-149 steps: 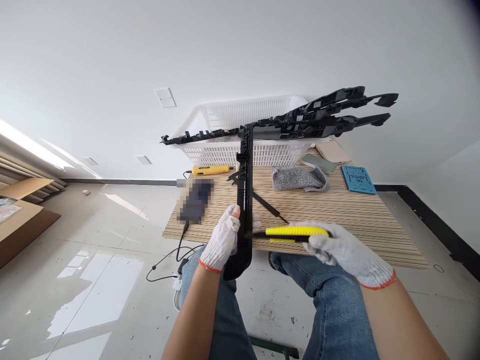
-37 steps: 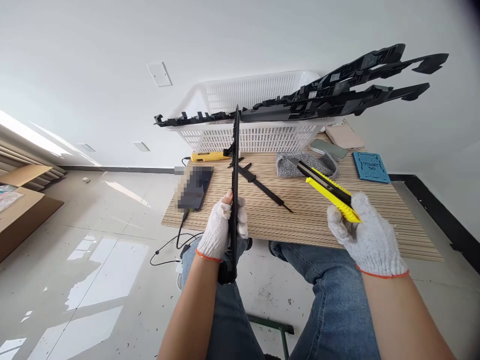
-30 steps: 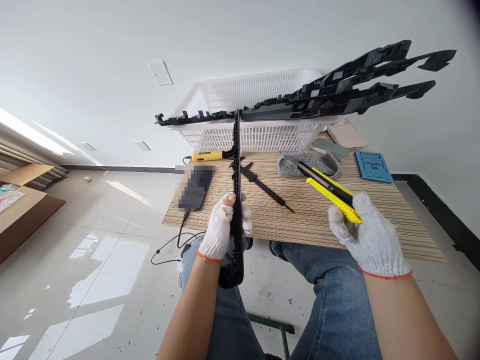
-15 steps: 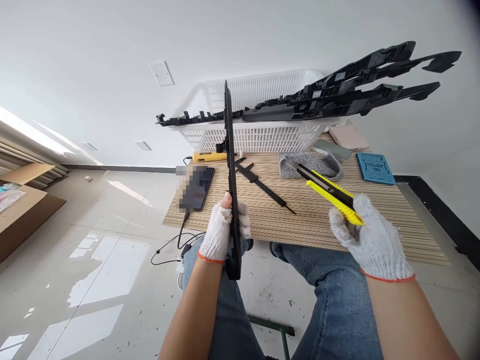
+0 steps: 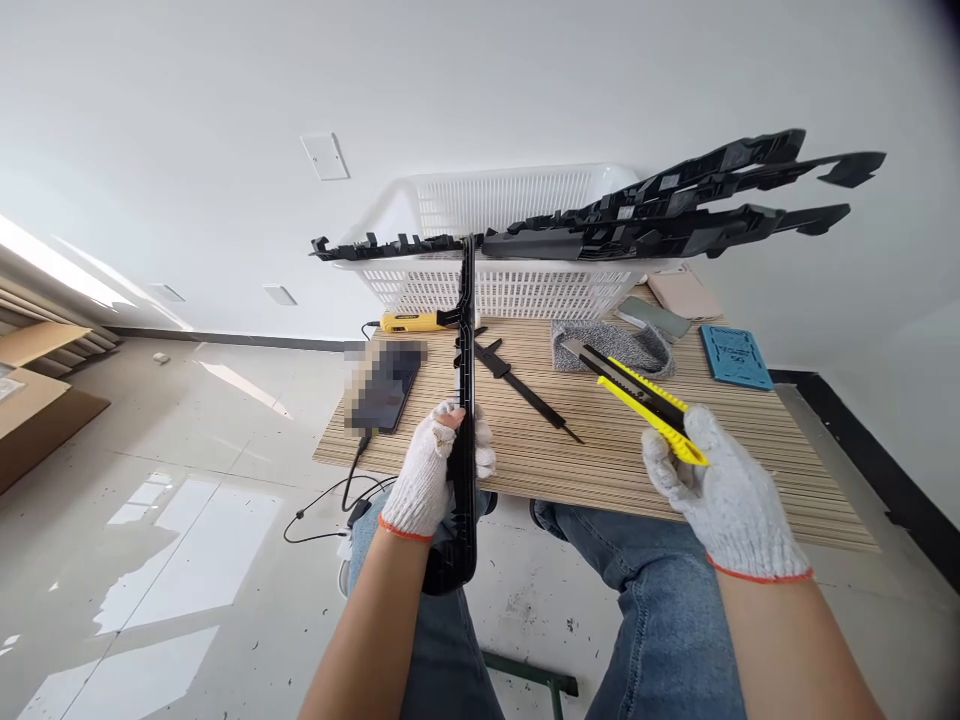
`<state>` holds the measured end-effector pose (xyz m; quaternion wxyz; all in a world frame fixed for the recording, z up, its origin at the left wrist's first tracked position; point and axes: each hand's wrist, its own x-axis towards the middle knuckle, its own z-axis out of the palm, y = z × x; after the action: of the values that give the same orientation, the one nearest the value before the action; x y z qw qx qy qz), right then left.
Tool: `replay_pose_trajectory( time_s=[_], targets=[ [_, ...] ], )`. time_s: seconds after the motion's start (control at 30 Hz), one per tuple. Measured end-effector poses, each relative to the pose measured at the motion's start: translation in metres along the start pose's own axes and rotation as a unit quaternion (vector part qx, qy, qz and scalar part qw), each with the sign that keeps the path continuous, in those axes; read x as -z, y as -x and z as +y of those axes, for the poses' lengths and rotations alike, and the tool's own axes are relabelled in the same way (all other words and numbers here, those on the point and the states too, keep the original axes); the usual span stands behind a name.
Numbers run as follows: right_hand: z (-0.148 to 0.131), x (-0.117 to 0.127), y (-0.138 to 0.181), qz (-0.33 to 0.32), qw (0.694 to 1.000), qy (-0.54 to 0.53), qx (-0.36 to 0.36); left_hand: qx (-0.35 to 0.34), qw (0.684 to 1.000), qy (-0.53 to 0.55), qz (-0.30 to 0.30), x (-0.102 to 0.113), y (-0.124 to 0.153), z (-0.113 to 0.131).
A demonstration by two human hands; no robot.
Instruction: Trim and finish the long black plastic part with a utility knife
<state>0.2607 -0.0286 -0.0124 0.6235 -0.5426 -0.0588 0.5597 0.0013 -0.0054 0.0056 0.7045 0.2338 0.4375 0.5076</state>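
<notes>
My left hand (image 5: 429,465), in a white knit glove with a bare thumb tip, is closed around a long black plastic trim piece (image 5: 466,450). The piece points away from me, its ribbed inner side partly showing and its far end in front of the basket. In my gloved right hand (image 5: 724,500) is a yellow utility knife (image 5: 652,408), its blade out and pointing up and left. The knife is apart from the trim piece. Black calipers (image 5: 517,385) lie on the table between my hands, and a grey knit cloth (image 5: 611,347) lies beyond the blade.
A white plastic basket (image 5: 525,292) stands at the back, with several long black trim pieces (image 5: 675,215) across it, jutting right. On the wood-striped table (image 5: 592,470) are a phone (image 5: 390,390) with a cable, a yellow tool (image 5: 412,322) and a blue box (image 5: 736,356).
The black trim piece has turned and tipped lower in my left hand, so its inner side shows more. My right hand keeps hold of the knife. The whole view has shifted slightly.
</notes>
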Motion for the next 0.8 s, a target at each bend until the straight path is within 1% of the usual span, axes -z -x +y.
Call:
replay_pose_trajectory(
  time_s=[0.03, 0.13, 0.27, 0.37, 0.47, 0.57, 0.67, 0.8],
  targets=[
    [0.000, -0.001, 0.002, 0.006, 1.000, -0.004, -0.007, -0.001, 1.000, 0.007, -0.005, 0.001, -0.001, -0.001],
    [-0.001, -0.004, 0.006, -0.027, 0.999, 0.014, 0.018, -0.010, 0.999, 0.023, -0.037, 0.003, -0.004, -0.003],
    [-0.001, -0.005, 0.008, -0.057, 0.996, 0.047, 0.045, -0.015, 0.998, -0.006, -0.060, 0.008, -0.002, -0.006],
    [-0.001, -0.006, 0.007, -0.063, 0.995, 0.054, 0.052, -0.013, 0.997, -0.025, -0.075, 0.010, 0.002, -0.007],
    [-0.002, -0.006, 0.007, -0.073, 0.994, 0.053, 0.054, -0.020, 0.994, -0.027, -0.108, 0.010, 0.006, -0.006],
    [-0.002, -0.007, 0.006, -0.069, 0.995, 0.046, 0.061, -0.017, 0.991, -0.029, -0.133, 0.007, 0.008, -0.006],
    [-0.002, -0.009, 0.008, -0.079, 0.993, 0.045, 0.074, -0.018, 0.991, -0.035, -0.124, 0.005, 0.009, -0.005],
    [-0.002, -0.013, 0.013, -0.102, 0.988, 0.083, 0.083, -0.019, 0.995, -0.029, -0.094, 0.008, 0.008, -0.006]
  ],
)
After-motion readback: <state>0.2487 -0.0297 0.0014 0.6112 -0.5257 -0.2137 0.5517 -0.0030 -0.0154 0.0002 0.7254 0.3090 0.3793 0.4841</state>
